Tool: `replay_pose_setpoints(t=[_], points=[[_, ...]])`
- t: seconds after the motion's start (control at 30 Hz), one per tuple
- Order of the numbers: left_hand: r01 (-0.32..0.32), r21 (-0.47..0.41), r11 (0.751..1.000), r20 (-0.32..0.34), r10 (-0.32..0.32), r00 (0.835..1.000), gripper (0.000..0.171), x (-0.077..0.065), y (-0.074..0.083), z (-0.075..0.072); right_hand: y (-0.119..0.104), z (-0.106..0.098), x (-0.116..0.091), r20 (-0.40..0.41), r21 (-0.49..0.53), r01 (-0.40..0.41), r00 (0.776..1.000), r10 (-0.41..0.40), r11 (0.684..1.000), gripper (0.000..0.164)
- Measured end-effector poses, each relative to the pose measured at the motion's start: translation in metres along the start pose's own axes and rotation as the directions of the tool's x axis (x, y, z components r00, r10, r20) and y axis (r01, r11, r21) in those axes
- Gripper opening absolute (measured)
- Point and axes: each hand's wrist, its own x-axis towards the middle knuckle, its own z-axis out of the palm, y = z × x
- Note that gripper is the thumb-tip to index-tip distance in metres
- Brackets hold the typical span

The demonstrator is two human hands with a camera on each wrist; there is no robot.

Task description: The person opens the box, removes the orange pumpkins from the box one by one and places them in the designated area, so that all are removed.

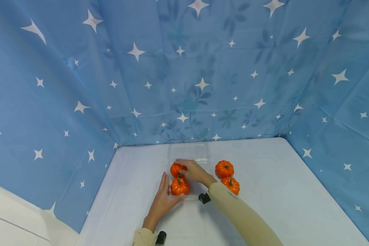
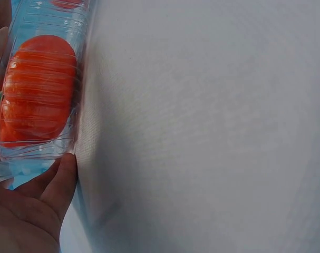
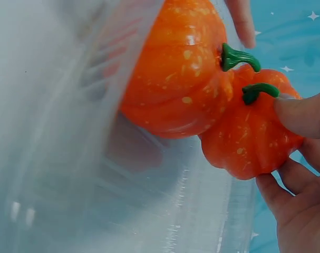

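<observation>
A clear plastic clamshell box lies on the table with its lid laid back toward the curtain. In its left half sit two small orange toy pumpkins with green stems. My right hand holds the rear pumpkin, thumb by its stem and fingers round its far side. The front pumpkin touches it. At the box's front left corner, my left hand has its fingers straight along the left wall and its thumb against the front. In the left wrist view, ribbed plastic covers a pumpkin.
Two more orange pumpkins stand right of the box, one farther back and one nearer, partly behind the right sleeve. A white cloth covers the table. Blue star-patterned curtains enclose its back and sides.
</observation>
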Motion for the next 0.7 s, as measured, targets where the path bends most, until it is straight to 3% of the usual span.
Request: replay_pose_setpoints(t=[0.3, 0.53, 0.7], points=[[-0.015, -0.01, 1.0, -0.002, 0.015, 1.0, 0.116, -0.001, 0.0, 0.001, -0.005, -0.013, -0.005, -0.044, 0.033, 0.025, 0.999, -0.023, 0.999, 0.046], [-0.022, -0.022, 1.0, -0.013, 0.022, 1.0, 0.115, -0.001, -0.001, 0.001, -0.003, -0.025, -0.01, -0.079, 0.084, -0.012, 0.997, 0.019, 0.996, 0.045], [-0.016, -0.023, 1.0, -0.014, 0.016, 1.0, 0.115, -0.002, -0.001, 0.001, 0.002, -0.035, -0.018, -0.088, 0.13, -0.08, 0.992, 0.091, 0.988, 0.045]])
